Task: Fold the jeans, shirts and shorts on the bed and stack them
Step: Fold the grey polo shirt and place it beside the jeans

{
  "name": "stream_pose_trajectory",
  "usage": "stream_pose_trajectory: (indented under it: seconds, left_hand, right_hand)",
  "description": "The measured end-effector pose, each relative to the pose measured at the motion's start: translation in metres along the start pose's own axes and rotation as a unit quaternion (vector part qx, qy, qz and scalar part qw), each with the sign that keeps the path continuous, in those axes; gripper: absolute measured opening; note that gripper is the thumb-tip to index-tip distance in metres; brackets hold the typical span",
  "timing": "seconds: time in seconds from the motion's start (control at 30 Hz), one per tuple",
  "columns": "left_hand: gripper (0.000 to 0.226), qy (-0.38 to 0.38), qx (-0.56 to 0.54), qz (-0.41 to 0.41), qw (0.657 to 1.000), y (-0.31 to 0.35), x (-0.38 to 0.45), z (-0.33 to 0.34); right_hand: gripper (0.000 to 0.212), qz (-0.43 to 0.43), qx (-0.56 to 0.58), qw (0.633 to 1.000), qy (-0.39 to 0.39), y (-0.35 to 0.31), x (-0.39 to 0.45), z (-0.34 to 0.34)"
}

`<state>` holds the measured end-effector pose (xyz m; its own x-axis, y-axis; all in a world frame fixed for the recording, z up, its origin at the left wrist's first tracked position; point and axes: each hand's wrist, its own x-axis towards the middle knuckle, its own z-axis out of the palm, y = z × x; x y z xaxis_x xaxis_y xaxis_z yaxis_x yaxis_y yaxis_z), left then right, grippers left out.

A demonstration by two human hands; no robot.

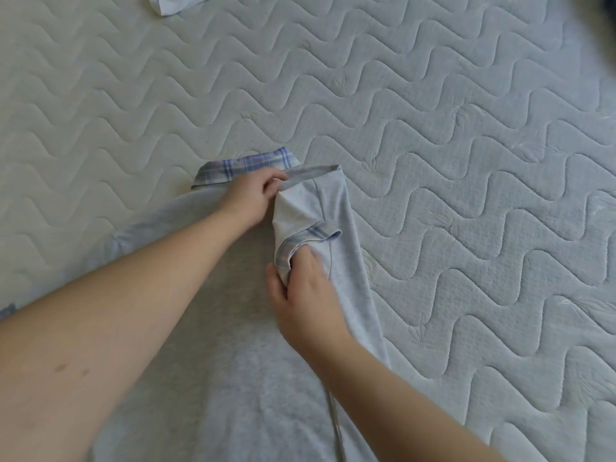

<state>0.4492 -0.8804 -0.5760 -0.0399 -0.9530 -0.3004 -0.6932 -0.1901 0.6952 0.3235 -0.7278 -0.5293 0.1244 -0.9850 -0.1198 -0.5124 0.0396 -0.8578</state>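
No brand, label or writing can be read anywhere on the cloth or the bed.

At the far left edge a small plaid cuff (7,311) of the shirt's other sleeve peeks out beside the left forearm. The grey shirt (233,345) lies flat on the quilted bed (466,161), its body running from the bottom edge up to a plaid collar (245,165) near the middle of the view. A pale garment (173,2), only partly in view, lies well apart at the top edge.

The left hand (251,198) reaches across the shirt to just below the collar. Its fingers (274,185) are curled together and pinch the top edge of the folded-over shoulder part, right where that fold meets the neckline.

To the right of it, the shirt's right side is folded inward over the body, forming a long grey panel with the short sleeve (300,225) lying on top. The sleeve ends in a plaid-trimmed hem that stands up in a loop.

The right hand (305,295) rests on this panel just below the sleeve. Its thumb lies outside the sleeve hem and its fingers (308,261) tuck under the loop, so the hem is clamped between them. The shirt thus lies directly under both hands, touching each.
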Motion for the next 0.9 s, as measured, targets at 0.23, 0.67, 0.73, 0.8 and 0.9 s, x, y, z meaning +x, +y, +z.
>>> stream_pose_trajectory:
  seconds: [0.23,0.67,0.73,0.8,0.9]
  left_hand:
    - [0.055,-0.126,-0.146,-0.258,0.947,-0.007,-0.028,-0.018]
    - [0.130,-0.221,0.105,-0.221,0.944,-0.005,-0.062,-0.010]
    - [0.121,-0.214,0.133,-0.204,0.946,-0.007,-0.064,-0.010]
    - [0.098,-0.131,0.167,-0.185,0.960,-0.013,-0.066,-0.008]
    - [0.066,-0.046,0.084,-0.181,0.979,-0.025,-0.070,-0.008]
  right_hand:
    - [0.032,0.010,-0.008,0.994,-0.109,0.005,0.002,0.030]
    - [0.059,-0.027,-0.112,0.980,-0.164,0.040,-0.045,0.023]
    - [0.063,-0.045,-0.138,0.970,-0.196,0.039,-0.046,0.027]
    - [0.067,-0.051,-0.131,0.962,-0.233,0.037,-0.050,0.028]
    - [0.065,-0.054,-0.075,0.965,-0.246,0.037,-0.062,0.024]
